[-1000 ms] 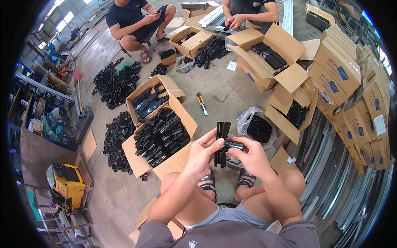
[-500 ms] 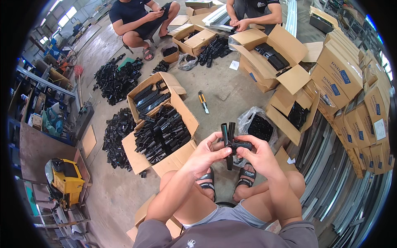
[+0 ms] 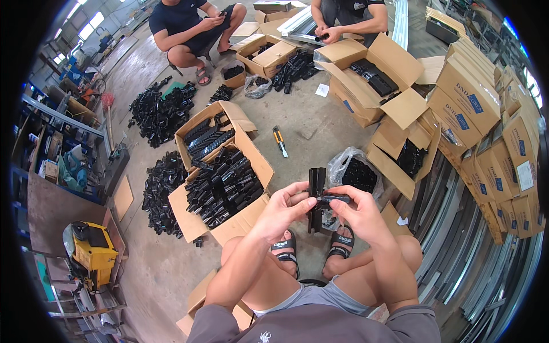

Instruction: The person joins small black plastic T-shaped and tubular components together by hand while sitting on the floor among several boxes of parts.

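Between my raised hands is a black plastic connector (image 3: 315, 183) with several tube-like arms, held above my knees. My left hand (image 3: 284, 211) pinches its upright arms from the left, thumb near the middle joint. My right hand (image 3: 361, 210) is closed on the arm that points right, thumb and fingers round it. Part of the joint is hidden by my fingers. An open carton (image 3: 264, 154) full of similar black pieces stands to the left of my hands. Just beyond my right hand lies a clear plastic bag (image 3: 337, 166) of small black parts.
A cutter knife (image 3: 279, 142) lies on the concrete floor ahead. Black parts form heaps (image 3: 163, 111) at the left. Open cartons (image 3: 349, 94) stand ahead right, stacked cartons (image 3: 466, 108) beyond. Two people crouch at the far side. Long metal profiles (image 3: 463, 240) lie right; a yellow machine (image 3: 94, 254) stands left.
The connector has turned slightly in my hands, so its upright arms show broader. My hands stay in nearly the same place. The view has shifted a little.
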Demonstrator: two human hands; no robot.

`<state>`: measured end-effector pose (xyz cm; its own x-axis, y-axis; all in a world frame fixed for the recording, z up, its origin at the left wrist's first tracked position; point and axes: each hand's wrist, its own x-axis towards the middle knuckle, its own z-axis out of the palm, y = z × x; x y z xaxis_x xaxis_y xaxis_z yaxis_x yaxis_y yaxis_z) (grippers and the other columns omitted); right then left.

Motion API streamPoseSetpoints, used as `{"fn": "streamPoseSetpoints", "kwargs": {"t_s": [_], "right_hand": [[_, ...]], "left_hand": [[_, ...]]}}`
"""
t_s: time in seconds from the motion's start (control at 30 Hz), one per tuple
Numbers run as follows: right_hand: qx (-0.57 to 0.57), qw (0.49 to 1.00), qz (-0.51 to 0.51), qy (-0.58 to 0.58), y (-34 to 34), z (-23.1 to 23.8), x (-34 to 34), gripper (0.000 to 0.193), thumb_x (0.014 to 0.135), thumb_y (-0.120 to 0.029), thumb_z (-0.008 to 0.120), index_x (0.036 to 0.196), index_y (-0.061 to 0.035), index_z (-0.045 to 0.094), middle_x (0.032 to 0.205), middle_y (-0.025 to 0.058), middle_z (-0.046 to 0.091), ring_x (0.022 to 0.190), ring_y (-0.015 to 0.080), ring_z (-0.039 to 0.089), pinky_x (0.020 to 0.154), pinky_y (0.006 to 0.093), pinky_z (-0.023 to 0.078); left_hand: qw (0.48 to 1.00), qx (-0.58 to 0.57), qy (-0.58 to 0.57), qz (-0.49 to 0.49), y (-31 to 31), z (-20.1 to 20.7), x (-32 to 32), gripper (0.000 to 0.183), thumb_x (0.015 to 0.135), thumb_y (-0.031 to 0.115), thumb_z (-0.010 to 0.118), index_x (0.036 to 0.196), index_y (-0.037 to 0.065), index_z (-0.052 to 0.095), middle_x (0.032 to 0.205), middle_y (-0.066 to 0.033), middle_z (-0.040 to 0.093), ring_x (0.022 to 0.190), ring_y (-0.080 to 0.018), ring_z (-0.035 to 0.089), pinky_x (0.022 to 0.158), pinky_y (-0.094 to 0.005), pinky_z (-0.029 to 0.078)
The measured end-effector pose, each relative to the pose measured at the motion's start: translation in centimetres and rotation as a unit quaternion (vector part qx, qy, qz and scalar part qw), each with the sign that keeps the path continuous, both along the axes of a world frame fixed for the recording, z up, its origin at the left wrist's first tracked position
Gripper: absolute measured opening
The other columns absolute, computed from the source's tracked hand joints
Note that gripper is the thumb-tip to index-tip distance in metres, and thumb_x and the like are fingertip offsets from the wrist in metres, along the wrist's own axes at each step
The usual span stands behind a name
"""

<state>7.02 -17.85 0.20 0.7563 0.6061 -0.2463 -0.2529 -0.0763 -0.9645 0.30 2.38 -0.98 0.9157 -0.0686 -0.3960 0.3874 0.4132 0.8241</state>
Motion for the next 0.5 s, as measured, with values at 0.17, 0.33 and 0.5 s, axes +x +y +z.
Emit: {"fn": "streamPoseSetpoints", "kwargs": {"t_s": [0.17, 0.33, 0.5], "right_hand": [[0.03, 0.998, -0.051, -0.006, -0.1, -1.1, 0.1, 0.027, 0.092, -0.011, 0.067, 0.115, 0.0032, 0.063, 0.088, 0.0036, 0.066, 0.073, 0.006, 0.059, 0.061, 0.0223, 0.048], [0.081, 0.994, -0.073, -0.031, 0.3, -0.9, -0.2, 0.032, 0.091, -0.01, 0.067, 0.119, 0.0027, 0.061, 0.101, 0.0079, 0.067, 0.09, 0.0113, 0.063, 0.079, 0.0248, 0.05], [0.12, 0.99, -0.032, -0.069, -0.2, -0.2, 0.6, 0.042, 0.087, -0.006, 0.071, 0.126, 0.002, 0.057, 0.111, 0.01, 0.066, 0.105, 0.0148, 0.061, 0.095, 0.0293, 0.047]], "left_hand": [[0.999, -0.014, -0.013, -0.031, -0.4, -1.1, -0.3, 0.051, 0.098, 0.025, 0.061, 0.139, 0.0, 0.045, 0.117, -0.0046, 0.065, 0.103, -0.0084, 0.059, 0.087, -0.0266, 0.048], [0.992, 0.041, -0.088, -0.08, -0.9, -0.3, -0.1, 0.047, 0.096, 0.018, 0.065, 0.137, 0.001, 0.049, 0.115, -0.0018, 0.063, 0.105, -0.0066, 0.056, 0.09, -0.0248, 0.046], [0.903, 0.375, -0.2, -0.056, 0.2, 2.3, -0.2, 0.043, 0.081, 0.01, 0.077, 0.12, -0.001, 0.062, 0.098, -0.0103, 0.072, 0.082, -0.013, 0.064, 0.075, -0.0293, 0.051]]}}
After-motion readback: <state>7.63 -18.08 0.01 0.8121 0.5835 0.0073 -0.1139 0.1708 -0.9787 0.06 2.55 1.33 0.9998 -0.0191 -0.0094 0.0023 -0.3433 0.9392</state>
